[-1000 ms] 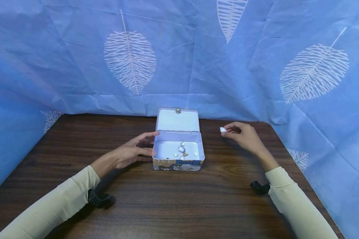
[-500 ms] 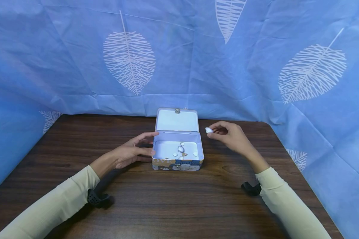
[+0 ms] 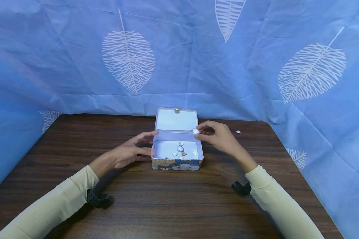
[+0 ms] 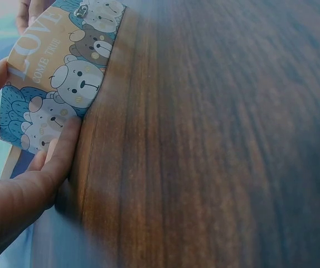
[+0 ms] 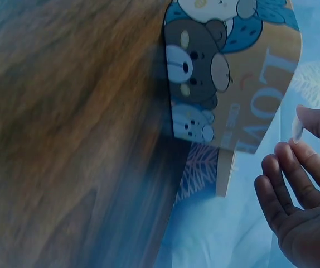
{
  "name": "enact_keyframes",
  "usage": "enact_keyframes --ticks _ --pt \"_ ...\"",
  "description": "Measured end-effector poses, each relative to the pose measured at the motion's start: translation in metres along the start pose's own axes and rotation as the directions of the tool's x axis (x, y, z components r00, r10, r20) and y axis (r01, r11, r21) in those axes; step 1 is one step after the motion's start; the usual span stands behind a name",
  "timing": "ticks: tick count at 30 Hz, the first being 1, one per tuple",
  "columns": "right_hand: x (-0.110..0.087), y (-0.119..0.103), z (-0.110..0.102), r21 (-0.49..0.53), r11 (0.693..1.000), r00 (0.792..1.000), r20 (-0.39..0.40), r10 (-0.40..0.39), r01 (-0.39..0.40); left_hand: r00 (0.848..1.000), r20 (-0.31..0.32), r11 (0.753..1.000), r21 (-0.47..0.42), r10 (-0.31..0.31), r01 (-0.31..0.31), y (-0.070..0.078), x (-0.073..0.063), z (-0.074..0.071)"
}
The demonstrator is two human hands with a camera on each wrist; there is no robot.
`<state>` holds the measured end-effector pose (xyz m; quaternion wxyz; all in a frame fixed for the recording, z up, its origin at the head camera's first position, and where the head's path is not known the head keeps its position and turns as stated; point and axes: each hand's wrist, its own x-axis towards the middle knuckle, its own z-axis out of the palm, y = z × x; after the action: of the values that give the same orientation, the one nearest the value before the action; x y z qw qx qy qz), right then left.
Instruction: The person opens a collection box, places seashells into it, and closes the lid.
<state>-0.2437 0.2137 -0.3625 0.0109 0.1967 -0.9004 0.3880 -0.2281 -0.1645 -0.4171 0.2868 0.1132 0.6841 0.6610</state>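
Observation:
A tin box [image 3: 177,165] with printed bears and the word LOVE stands on the table, its lid [image 3: 177,119] tipped up behind. Several small shells [image 3: 180,149] lie on its white floor. My left hand [image 3: 131,151] rests against the box's left side, fingers spread and fairly straight, with fingertips on the rim. Between right thumb and fingertips, a white shell [image 3: 195,131] is pinched, over the box's back right corner. The right hand [image 3: 216,136] reaches in from the right; in the right wrist view the held shell [image 5: 297,128] shows edge-on.
Another white shell [image 3: 238,131] lies on the dark wooden table [image 3: 167,205] at the back right. A blue cloth [image 3: 179,59] with white leaf prints hangs behind the table. Each wrist wears a black band [image 3: 241,188].
My right hand has moved left with the white shell, from the right of the box to its back right corner. That uncovers the shell on the table. My left hand stays put.

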Motion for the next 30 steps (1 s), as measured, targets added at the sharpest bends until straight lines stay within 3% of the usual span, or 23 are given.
enact_keyframes --ticks 13,30 --pt "0.002 -0.005 0.013 -0.016 0.999 0.998 0.032 -0.051 0.051 1.0 -0.004 1.0 -0.012 -0.006 0.006 0.0 0.0 -0.001" --pt "-0.007 0.005 0.002 -0.013 1.0 1.0 -0.017 -0.011 0.011 1.0 0.009 1.0 -0.014 -0.003 0.003 -0.001 0.002 -0.001"
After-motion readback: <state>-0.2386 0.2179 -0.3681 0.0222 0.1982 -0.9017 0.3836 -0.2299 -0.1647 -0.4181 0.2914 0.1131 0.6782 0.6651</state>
